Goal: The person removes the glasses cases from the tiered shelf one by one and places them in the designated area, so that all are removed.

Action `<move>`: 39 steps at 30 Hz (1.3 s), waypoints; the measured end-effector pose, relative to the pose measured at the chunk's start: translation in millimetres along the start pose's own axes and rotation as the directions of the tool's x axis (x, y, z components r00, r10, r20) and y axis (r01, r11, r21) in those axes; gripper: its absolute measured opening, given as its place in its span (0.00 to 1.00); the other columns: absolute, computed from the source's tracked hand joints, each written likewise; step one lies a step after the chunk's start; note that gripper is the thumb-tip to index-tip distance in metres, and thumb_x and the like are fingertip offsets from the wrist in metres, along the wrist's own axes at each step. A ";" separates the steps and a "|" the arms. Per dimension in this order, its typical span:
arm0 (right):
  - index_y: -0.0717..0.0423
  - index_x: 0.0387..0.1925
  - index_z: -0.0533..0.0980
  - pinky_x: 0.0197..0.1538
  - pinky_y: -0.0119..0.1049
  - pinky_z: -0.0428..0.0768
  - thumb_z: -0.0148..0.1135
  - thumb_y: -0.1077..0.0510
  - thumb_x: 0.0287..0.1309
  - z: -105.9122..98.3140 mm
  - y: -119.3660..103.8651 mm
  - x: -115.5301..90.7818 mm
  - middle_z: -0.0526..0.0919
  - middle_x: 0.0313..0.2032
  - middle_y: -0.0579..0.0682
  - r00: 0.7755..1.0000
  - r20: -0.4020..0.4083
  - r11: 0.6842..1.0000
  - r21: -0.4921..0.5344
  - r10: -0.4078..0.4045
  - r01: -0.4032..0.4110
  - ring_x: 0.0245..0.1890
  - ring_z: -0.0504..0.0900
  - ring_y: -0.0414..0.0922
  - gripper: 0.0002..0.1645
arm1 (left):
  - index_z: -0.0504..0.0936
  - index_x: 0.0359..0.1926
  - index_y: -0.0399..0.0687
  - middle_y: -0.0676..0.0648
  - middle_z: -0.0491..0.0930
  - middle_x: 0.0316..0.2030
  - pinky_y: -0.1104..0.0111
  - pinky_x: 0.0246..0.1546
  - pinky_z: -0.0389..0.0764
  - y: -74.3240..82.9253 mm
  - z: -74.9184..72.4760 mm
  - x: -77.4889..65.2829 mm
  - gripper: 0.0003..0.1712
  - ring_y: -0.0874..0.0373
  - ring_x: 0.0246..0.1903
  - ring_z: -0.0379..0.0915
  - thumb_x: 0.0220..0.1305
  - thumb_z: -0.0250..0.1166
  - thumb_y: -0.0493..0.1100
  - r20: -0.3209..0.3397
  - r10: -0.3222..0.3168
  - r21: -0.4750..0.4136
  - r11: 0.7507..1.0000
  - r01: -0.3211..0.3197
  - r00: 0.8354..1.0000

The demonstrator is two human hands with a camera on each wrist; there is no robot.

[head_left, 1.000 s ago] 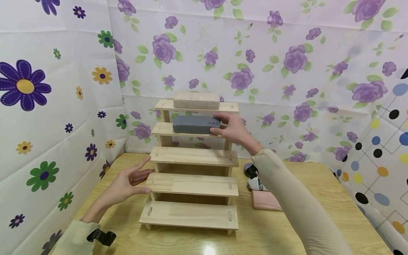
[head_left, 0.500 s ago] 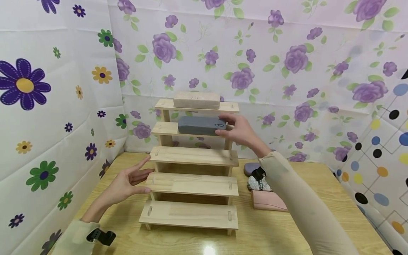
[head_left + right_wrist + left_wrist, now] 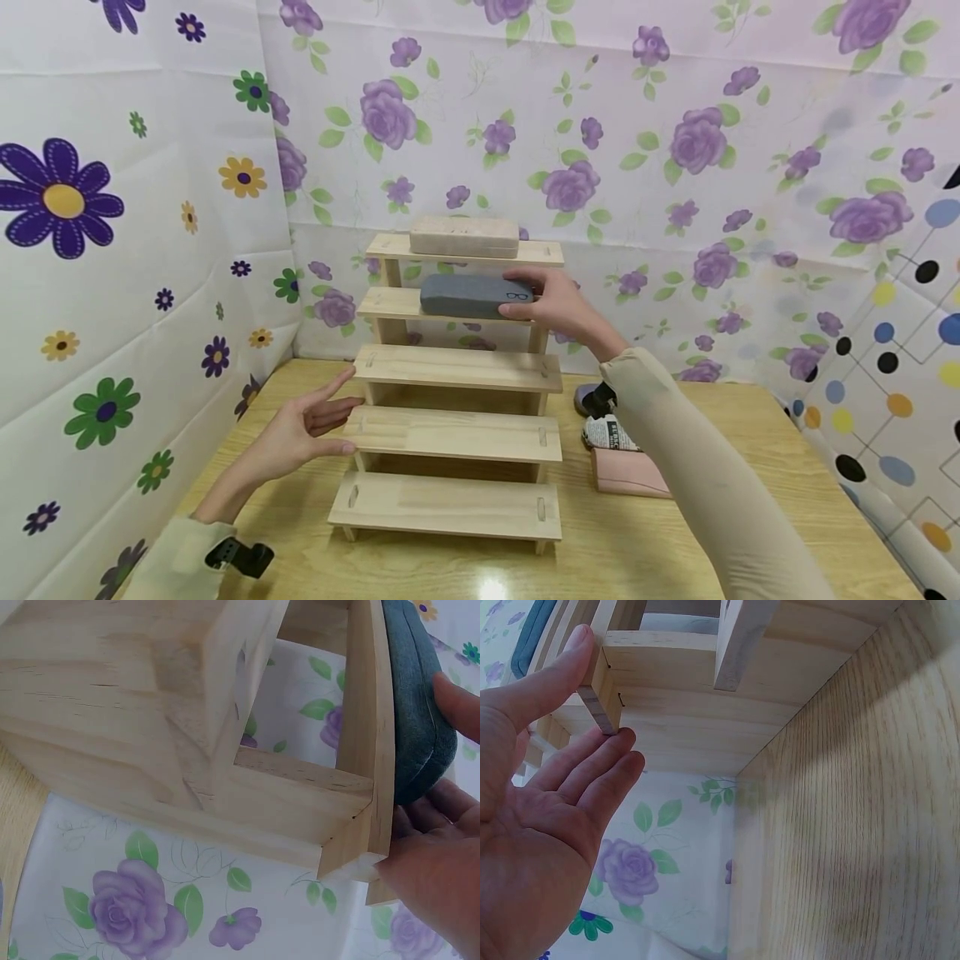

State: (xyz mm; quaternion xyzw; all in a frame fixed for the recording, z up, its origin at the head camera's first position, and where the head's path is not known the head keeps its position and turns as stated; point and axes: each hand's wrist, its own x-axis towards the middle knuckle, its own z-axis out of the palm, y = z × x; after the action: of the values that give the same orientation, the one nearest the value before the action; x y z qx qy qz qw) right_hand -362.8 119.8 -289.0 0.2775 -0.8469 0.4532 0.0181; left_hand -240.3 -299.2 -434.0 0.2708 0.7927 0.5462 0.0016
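A tiered wooden display rack (image 3: pixel 457 367) stands on the table. On its second board from the top lies a blue-grey glasses case (image 3: pixel 465 294) with a small glasses print. My right hand (image 3: pixel 562 307) holds the case's right end, thumb in front and fingers behind. In the right wrist view, the case (image 3: pixel 416 697) lies against the board between thumb and fingers. My left hand (image 3: pixel 288 433) is at the rack's left side, fingers nearly straight. In the left wrist view, its thumb and fingertips touch a board's end (image 3: pixel 600 697). A beige case (image 3: pixel 463 238) lies on the top board.
Right of the rack, on the wooden table (image 3: pixel 735 450), lie a pink case (image 3: pixel 630 473), a case with newspaper-like print (image 3: pixel 606 433) and a purple-grey case (image 3: pixel 583 400), partly behind my right sleeve. Flowered cloth (image 3: pixel 622 167) hangs close behind.
The blue-grey glasses case has shifted slightly right along its board. My right hand first went right with it, then slipped a little back left on the case. The left hand stays put.
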 end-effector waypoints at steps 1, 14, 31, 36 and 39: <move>0.57 0.72 0.74 0.60 0.49 0.80 0.77 0.53 0.63 -0.3 0.4 0.1 0.79 0.64 0.55 1.000 0.001 1.000 0.007 -0.004 0.004 0.58 0.80 0.52 0.39 | 0.53 0.85 0.57 0.33 0.70 0.71 0.56 0.64 0.77 0.1 0.0 0.1 0.62 0.40 0.69 0.69 0.59 0.80 0.33 0.000 -0.001 0.003 1.000 0.001 1.000; 0.62 0.73 0.72 0.61 0.48 0.80 0.78 0.55 0.61 -5.5 0.2 4.4 0.78 0.66 0.56 0.999 0.041 1.000 0.013 0.014 -0.014 0.58 0.79 0.53 0.43 | 0.53 0.85 0.56 0.32 0.69 0.71 0.58 0.64 0.77 -0.6 -0.2 0.7 0.62 0.40 0.69 0.68 0.58 0.80 0.33 0.000 0.005 0.002 1.000 -0.005 1.000; 0.55 0.67 0.78 0.35 0.39 0.76 0.79 0.54 0.60 -6.1 -1.6 3.3 0.84 0.50 0.56 0.998 0.048 0.999 0.030 0.036 -0.037 0.40 0.77 0.51 0.35 | 0.53 0.85 0.56 0.27 0.67 0.71 0.60 0.64 0.77 -0.4 0.5 0.4 0.62 0.39 0.69 0.68 0.59 0.79 0.33 0.003 0.002 -0.013 1.000 -0.001 1.000; 0.55 0.65 0.79 0.35 0.38 0.76 0.79 0.55 0.59 -4.2 -1.0 2.1 0.84 0.49 0.56 0.998 0.020 0.997 0.052 0.055 -0.056 0.40 0.77 0.50 0.33 | 0.53 0.85 0.56 0.29 0.68 0.71 0.59 0.64 0.77 -0.2 0.6 0.3 0.62 0.40 0.69 0.68 0.59 0.79 0.33 0.001 0.001 -0.005 1.000 -0.001 1.000; 0.57 0.66 0.79 0.40 0.38 0.78 0.79 0.56 0.59 -2.7 -1.1 2.0 0.84 0.50 0.56 0.998 -0.003 0.995 0.075 0.063 -0.063 0.42 0.79 0.50 0.35 | 0.53 0.85 0.55 0.30 0.68 0.71 0.59 0.65 0.77 0.6 0.6 0.1 0.62 0.40 0.69 0.68 0.59 0.79 0.33 0.000 0.002 -0.004 1.000 -0.002 1.000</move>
State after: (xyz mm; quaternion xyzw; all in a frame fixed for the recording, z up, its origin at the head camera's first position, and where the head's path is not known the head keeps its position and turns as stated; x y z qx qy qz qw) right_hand -364.5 120.5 -285.9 0.2500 -0.8378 0.4854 -0.0045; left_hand -239.9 -298.4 -433.7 0.2714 0.7913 0.5479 0.0016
